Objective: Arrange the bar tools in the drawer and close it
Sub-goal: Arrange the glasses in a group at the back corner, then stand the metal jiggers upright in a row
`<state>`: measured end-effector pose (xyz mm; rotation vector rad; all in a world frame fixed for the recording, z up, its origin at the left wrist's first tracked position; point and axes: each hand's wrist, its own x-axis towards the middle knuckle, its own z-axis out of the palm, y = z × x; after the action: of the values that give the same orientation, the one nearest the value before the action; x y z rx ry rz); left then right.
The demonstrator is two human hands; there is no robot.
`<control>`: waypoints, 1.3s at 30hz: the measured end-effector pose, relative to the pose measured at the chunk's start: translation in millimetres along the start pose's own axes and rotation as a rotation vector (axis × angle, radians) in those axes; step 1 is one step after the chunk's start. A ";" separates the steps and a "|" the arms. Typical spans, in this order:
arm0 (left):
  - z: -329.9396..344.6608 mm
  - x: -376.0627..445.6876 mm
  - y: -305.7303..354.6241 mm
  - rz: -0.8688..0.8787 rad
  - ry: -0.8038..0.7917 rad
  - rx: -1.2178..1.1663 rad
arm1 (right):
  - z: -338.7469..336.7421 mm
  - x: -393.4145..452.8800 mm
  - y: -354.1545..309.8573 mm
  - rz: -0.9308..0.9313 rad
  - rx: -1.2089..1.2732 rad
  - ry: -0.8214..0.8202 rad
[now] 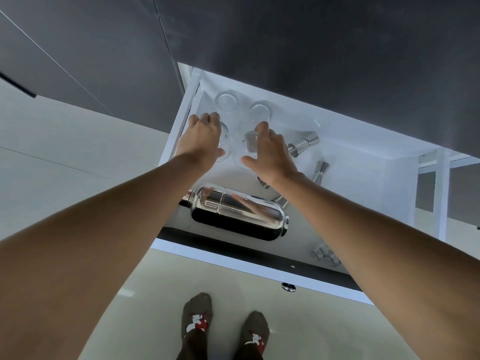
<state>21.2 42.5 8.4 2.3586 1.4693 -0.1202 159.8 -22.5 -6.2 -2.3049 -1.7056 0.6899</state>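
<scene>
Drawer (179, 118) open; L hand (201, 137) & R hand (270, 152) apart, each over glass (225, 145), grip unclear; shaker (239, 213), jiggers (302, 145) loose; closing left

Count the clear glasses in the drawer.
4. Two glasses stand at the back. One is under the left hand and one under the right hand. The arms may hide more.
</scene>
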 end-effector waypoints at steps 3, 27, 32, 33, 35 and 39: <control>2.6 0.0 -2.6 0.008 0.020 -0.019 | 3.2 2.7 -4.3 0.000 0.033 0.025; 38.3 -28.2 86.9 0.624 0.157 -0.178 | -33.8 -68.3 147.9 0.572 0.233 0.152; 63.9 -14.8 99.7 0.329 -0.086 -0.121 | -22.3 -66.0 153.3 0.618 0.322 0.093; 65.1 -11.8 102.4 0.254 -0.129 -0.102 | -20.8 -63.9 152.3 0.616 0.335 0.084; 66.1 -7.4 109.3 0.151 -0.179 -0.078 | -18.2 -59.3 150.1 0.613 0.349 0.086; 66.4 0.0 118.6 0.050 -0.207 -0.014 | -14.9 -51.7 146.8 0.627 0.390 0.108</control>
<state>133.5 -27.2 -23.4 2.2921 1.3079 -0.3303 280.0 -116.1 -41.5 -2.5057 -0.6957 0.8809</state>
